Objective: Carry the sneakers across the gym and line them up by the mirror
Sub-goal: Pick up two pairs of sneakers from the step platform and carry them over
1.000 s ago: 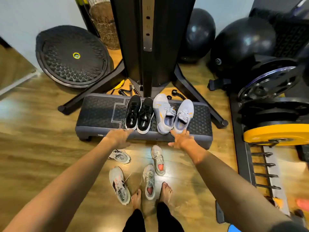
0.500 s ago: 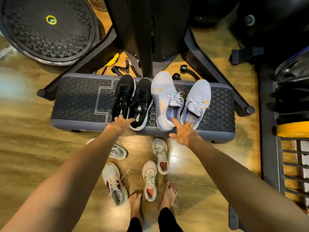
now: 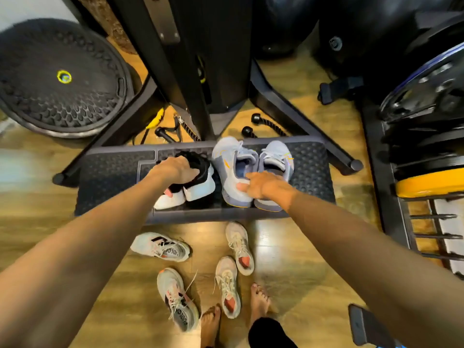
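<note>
Head view: left hand fingers clamp black sneakers; right hand fingers hook grey sneakers at the step's front edge. Light, soft; heel collars look best.

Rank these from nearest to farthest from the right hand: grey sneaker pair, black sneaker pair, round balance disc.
1. Grey sneaker pair, under the right hand on the step.
2. Black sneaker pair, to its left, in the left hand.
3. Round balance disc, far left.
</note>
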Tool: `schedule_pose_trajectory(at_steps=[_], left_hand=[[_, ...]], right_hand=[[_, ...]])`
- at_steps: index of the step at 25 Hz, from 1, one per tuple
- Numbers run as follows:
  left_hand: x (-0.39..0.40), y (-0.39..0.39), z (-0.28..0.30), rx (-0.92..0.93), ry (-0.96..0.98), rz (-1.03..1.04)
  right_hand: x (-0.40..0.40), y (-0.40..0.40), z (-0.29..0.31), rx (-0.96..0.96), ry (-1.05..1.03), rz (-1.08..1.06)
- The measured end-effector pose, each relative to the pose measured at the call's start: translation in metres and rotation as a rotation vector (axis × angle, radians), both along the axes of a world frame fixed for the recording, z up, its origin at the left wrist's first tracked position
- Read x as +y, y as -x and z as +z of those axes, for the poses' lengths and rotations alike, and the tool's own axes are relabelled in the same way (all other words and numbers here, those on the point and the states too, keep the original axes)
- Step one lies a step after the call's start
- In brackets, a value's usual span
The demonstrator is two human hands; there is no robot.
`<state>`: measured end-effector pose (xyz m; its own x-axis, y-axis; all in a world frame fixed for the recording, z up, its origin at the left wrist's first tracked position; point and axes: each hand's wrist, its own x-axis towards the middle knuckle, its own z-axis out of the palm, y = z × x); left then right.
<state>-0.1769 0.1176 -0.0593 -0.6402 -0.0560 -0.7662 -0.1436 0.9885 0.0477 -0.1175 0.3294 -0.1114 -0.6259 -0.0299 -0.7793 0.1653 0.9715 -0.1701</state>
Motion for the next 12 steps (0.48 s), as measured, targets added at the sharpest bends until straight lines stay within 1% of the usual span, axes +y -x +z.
schedule_pose_trajectory(at_steps=[1, 2, 3, 4, 5, 7, 9, 12], left_hand=[[0.007, 0.007, 0.026, -0.019, -0.042, 0.066], [0.013, 0.013, 0.052, -0.01, -0.07, 0.089], [0.019, 0.016, 0.076, 0.02, -0.08, 0.057], [0.025, 0.019, 0.1, 0.052, -0.082, 0.006], [0.031, 0.017, 0.124, 0.076, -0.082, -0.045], [0.041, 0.013, 0.171, 0.113, -0.086, -0.142], [0.047, 0.003, 0.228, 0.158, -0.073, -0.259], [0.058, -0.02, 0.313, 0.265, -0.076, -0.405]], right_hand=[[0.004, 0.007, 0.024, 0.009, -0.03, -0.006], [0.008, 0.013, 0.047, 0.026, -0.07, -0.01], [0.011, 0.015, 0.071, 0.03, -0.115, -0.009], [0.016, 0.014, 0.095, 0.02, -0.132, -0.019], [0.021, 0.01, 0.119, -0.009, -0.104, -0.046], [0.032, -0.005, 0.162, -0.034, 0.023, -0.121], [0.047, -0.031, 0.218, 0.044, 0.041, -0.208], [0.066, -0.08, 0.304, 0.181, -0.063, -0.231]])
